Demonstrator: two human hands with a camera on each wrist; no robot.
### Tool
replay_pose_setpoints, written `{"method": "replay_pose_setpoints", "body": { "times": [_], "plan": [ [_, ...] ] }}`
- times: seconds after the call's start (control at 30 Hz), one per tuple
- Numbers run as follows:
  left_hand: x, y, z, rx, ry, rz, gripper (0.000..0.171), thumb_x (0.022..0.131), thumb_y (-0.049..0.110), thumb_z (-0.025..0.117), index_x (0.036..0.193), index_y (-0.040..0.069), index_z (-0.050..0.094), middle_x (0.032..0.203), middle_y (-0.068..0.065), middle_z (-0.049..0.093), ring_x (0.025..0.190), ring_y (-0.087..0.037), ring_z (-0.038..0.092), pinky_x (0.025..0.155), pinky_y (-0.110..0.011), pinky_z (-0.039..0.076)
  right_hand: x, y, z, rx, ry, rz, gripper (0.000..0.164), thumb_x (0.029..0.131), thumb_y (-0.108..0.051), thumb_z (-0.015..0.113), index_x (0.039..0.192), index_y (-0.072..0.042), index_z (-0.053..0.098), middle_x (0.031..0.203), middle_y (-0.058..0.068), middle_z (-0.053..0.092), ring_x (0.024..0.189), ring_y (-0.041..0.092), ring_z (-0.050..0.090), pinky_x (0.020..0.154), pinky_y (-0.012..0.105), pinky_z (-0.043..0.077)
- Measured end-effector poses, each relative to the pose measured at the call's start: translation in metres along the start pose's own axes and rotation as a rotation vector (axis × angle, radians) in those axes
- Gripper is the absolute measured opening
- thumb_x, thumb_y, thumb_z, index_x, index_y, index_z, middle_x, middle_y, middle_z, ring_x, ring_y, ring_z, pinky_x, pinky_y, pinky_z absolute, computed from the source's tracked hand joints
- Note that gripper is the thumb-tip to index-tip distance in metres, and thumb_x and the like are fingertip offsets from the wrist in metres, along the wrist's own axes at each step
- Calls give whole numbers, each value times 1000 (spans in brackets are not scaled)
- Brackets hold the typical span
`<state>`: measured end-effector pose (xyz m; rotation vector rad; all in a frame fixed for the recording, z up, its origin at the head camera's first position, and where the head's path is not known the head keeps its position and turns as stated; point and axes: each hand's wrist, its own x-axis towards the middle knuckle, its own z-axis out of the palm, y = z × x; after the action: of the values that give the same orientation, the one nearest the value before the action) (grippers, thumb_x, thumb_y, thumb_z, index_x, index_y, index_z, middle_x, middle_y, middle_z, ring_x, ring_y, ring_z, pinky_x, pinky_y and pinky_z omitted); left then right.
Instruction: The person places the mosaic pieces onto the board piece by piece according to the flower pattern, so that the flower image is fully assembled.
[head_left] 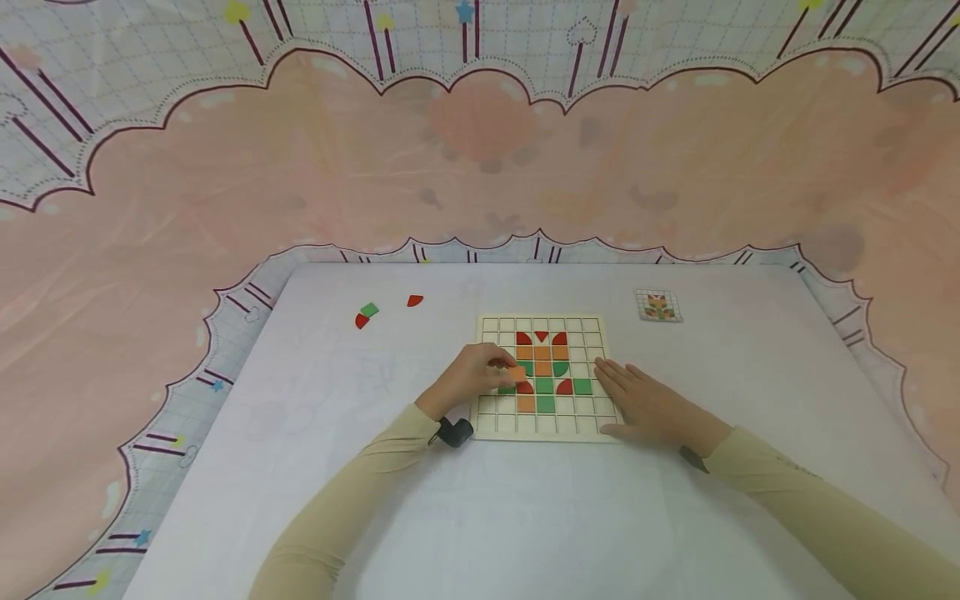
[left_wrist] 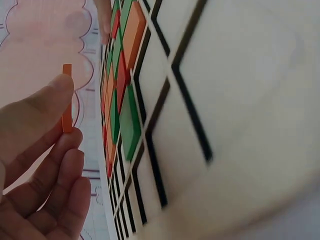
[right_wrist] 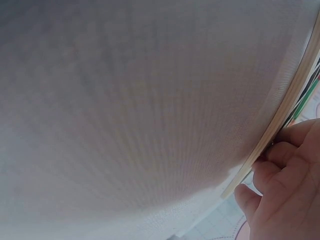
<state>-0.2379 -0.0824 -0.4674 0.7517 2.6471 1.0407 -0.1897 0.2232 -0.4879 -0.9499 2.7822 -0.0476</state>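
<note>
My left hand [head_left: 472, 371] pinches an orange square tile [head_left: 517, 374] between thumb and fingers, over the left part of a pale wooden grid board [head_left: 585, 421]. In the left wrist view the orange tile [left_wrist: 67, 119] appears edge-on, apart from the board [left_wrist: 240, 110]. Red, orange and green tiles sit in the board's middle cells, among them a green square [head_left: 544, 404] and an orange square [head_left: 527, 404]. My right hand [head_left: 652, 406] rests against the board's right edge with extended fingers. The right wrist view shows its fingers touching the board's side.
Two red quarter-round tiles, one at the far left [head_left: 362, 321] and one nearer the board [head_left: 415, 300], lie on the white table [head_left: 360, 517]. A green tile [head_left: 369, 309] touches the first. At the back right lies a small pattern card [head_left: 660, 306].
</note>
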Motion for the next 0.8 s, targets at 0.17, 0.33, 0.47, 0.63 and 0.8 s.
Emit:
{"method": "replay_pose_setpoints", "body": {
  "times": [0.17, 0.33, 0.47, 0.63, 0.8],
  "plan": [
    [8, 10, 12, 33, -62, 21, 28, 80, 21, 74, 104, 6, 69, 103, -6, 68, 97, -18, 62, 88, -30, 50, 0, -1, -1, 6, -8, 4, 89, 88, -59, 49, 148, 0, 20, 157, 15, 16, 145, 32, 18, 116, 49, 20],
    [13, 18, 23, -9, -106, 24, 28, 79, 19, 75, 104, 6, 68, 102, -4, 69, 96, -15, 63, 87, -26, 50, -1, -1, -2, 7, -8, -2, 89, 89, -58, 50, 148, 0, 20, 157, 16, 17, 144, 32, 18, 115, 49, 20],
    [18, 22, 33, 7, -125, 51, 26, 79, 19, 75, 102, 7, 70, 96, -2, 70, 87, -11, 62, 79, -20, 49, 0, 0, -2, 6, -12, -7, 88, 89, -58, 50, 148, 1, 20, 157, 16, 17, 144, 32, 19, 115, 50, 21],
    [21, 30, 42, 58, -153, 90, 25, 79, 20, 75, 100, 7, 72, 96, -1, 72, 89, -10, 63, 79, -17, 49, 0, 1, -1, 6, 1, -18, 88, 89, -57, 50, 148, 2, 21, 156, 17, 18, 144, 33, 19, 115, 50, 21],
    [23, 36, 48, 86, -181, 82, 28, 78, 20, 77, 102, 7, 71, 99, 0, 71, 93, -10, 64, 83, -17, 49, 0, 2, 0, 2, 18, -28, 88, 89, -57, 50, 147, 2, 21, 156, 17, 18, 144, 33, 20, 115, 50, 22]
  ]
}}
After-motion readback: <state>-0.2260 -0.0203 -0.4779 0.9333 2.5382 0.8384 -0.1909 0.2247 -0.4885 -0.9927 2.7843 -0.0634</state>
